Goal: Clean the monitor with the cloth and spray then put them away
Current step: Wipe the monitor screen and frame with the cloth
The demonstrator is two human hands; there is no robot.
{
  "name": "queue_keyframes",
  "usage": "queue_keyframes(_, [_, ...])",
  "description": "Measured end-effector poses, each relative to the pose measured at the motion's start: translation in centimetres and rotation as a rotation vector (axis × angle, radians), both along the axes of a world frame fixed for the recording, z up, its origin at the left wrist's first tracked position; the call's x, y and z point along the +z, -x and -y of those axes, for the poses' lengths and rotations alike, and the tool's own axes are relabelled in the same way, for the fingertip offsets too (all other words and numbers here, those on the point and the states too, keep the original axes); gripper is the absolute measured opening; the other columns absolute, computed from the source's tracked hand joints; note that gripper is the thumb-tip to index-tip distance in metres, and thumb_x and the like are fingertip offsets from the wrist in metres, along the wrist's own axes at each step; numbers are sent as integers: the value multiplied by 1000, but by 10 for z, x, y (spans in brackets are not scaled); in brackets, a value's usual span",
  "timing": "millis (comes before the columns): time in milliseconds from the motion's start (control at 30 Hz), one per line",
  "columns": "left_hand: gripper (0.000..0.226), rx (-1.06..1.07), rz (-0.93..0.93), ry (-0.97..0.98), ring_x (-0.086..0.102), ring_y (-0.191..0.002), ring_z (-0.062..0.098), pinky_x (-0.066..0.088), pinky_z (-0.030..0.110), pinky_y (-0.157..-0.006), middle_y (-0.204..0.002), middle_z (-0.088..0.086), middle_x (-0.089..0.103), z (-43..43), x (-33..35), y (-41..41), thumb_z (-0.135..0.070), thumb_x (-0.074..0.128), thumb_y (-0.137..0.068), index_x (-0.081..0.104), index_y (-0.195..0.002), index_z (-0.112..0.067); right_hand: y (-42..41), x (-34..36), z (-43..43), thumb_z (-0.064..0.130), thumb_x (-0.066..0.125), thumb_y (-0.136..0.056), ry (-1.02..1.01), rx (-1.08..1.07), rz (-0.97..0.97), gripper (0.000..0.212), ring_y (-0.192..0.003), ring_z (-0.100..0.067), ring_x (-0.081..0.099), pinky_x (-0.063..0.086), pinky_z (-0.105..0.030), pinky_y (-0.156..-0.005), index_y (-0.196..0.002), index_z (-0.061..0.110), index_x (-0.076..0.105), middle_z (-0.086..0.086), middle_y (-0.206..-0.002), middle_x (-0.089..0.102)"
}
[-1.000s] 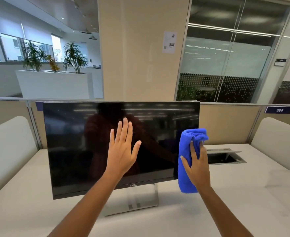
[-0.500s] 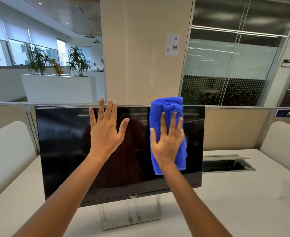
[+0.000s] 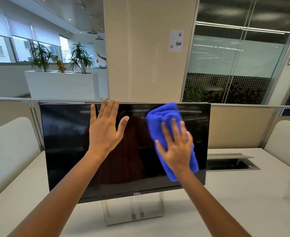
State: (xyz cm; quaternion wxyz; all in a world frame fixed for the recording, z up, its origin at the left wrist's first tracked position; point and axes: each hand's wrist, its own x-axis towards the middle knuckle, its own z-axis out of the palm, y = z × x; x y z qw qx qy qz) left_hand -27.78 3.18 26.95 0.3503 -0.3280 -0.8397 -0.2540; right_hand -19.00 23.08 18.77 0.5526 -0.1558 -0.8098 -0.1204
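Observation:
A black monitor (image 3: 69,142) on a silver stand stands on the white desk (image 3: 243,202) in front of me, its screen dark. My right hand (image 3: 175,148) presses a folded blue cloth (image 3: 161,120) flat against the right half of the screen, fingers spread and straight. My left hand (image 3: 106,129) is raised with straight fingers in front of the upper middle of the screen, fingertips at the top edge; contact with the glass is unclear. No spray bottle is in view.
An open cable hatch (image 3: 233,164) is set into the desk right of the monitor. Low beige partitions (image 3: 234,127) run behind it, with padded seat backs (image 3: 9,151) at both sides. A pillar and glass walls stand beyond.
My right hand has carried the cloth from beside the monitor's right edge onto the screen, first up to the top, now back toward the right. My left hand rose to the top edge.

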Motion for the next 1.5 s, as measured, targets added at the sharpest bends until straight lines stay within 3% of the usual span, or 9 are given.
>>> queue_keyframes(167, [96, 23, -26, 22, 16, -144, 23, -6, 39, -117, -149, 9, 34, -2, -2, -2, -68, -12, -79, 29, -142, -9, -24, -2, -41, 40, 42, -90, 389, -73, -109, 57, -131, -44, 37, 44, -57, -97, -136, 6, 44, -22, -144, 38])
queue_keyframes(333, [95, 16, -23, 11, 16, -144, 21, -5, 36, -117, -150, 8, 32, -3, -3, 0, -68, -13, -80, 28, -142, -9, 6, 1, 17, 36, 44, -89, 597, -79, -214, 55, -128, -48, 39, 46, -56, -91, -135, 5, 46, -26, -142, 40])
queue_keyframes(467, [95, -4, -40, 36, 18, -143, 22, -3, 35, -117, -150, 9, 33, 0, 0, 1, -67, -11, -79, 29, -142, -8, 32, -19, 87, 39, 46, -87, 438, -15, -126, 55, -132, -43, 35, 41, -56, -97, -135, 12, 47, -20, -142, 42])
queue_keyframes(600, [88, -6, -55, 82, 21, -143, 21, -1, 35, -117, -149, 9, 34, 5, 4, 1, -66, 0, -82, 29, -142, -8, 51, -47, 149, 44, 51, -82, 103, 156, 77, 51, -132, -34, 36, 35, -54, -103, -130, 25, 46, -8, -140, 48])
queue_keyframes(833, [82, 68, -68, 118, 20, -143, 23, 3, 40, -118, -149, 10, 35, 50, 12, 25, -58, 5, -82, 34, -140, -9, 44, -42, 118, 46, 54, -80, -110, 161, 56, 55, -134, -30, 31, 28, -56, -104, -129, 21, 55, 1, -144, 34])
queue_keyframes(1000, [68, 100, 40, -15, 10, -145, 21, -1, 41, -118, -152, 9, 29, 109, 12, 58, -50, 12, -89, 31, -142, -12, 25, -15, 67, 43, 51, -81, 118, -3, -88, 55, -131, -39, 33, 34, -61, -100, -121, 5, 59, -12, -141, 39])
queue_keyframes(1200, [54, -249, 411, -517, 25, -141, 17, 11, 29, -115, -148, 6, 36, 144, 8, 84, -34, 7, -99, 41, -136, -15, 22, 14, 42, 36, 60, -80, 547, 139, -334, 56, -133, -45, 33, 39, -55, -100, -115, -5, 50, -25, -145, 32])
queue_keyframes(1333, [59, -443, 578, -681, 27, -140, 21, 14, 40, -120, -146, 12, 38, 144, 7, 85, -33, 0, -99, 39, -136, -8, 36, 18, 69, 38, 50, -85, 579, 80, -331, 60, -134, -47, 29, 39, -57, -94, -132, 2, 41, -24, -147, 30])
queue_keyframes(1500, [59, -501, 627, -728, 32, -138, 24, 18, 43, -119, -144, 13, 40, 142, 7, 84, -32, -1, -99, 40, -135, -10, 59, 21, 116, 37, 51, -85, 498, -13, -235, 56, -128, -50, 36, 43, -57, -86, -135, 13, 47, -24, -143, 39])
